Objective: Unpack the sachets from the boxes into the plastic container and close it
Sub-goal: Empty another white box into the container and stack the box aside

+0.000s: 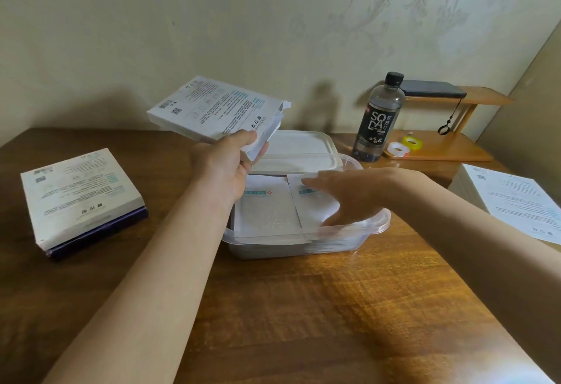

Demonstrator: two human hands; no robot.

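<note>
A clear plastic container (358, 233) stands open at the table's middle, with white sachets (267, 210) lying flat inside. Its white lid (299, 150) lies just behind it. My left hand (224, 165) grips a flat white box (212, 107) by its open end, holding it tilted in the air above the container's back left corner. My right hand (349, 192) lies with straight fingers on the sachets in the container's right half. Two stacked boxes (79, 198) rest on the table at the left. Another white box (513, 198) lies at the right edge.
A dark soda bottle (379, 116) stands behind the container to the right. Beside it a small wooden shelf (449, 147) carries two tape rolls (400, 147) and a dark phone-like object (431, 87) on top. A wall closes off the back of the wooden table (303, 307).
</note>
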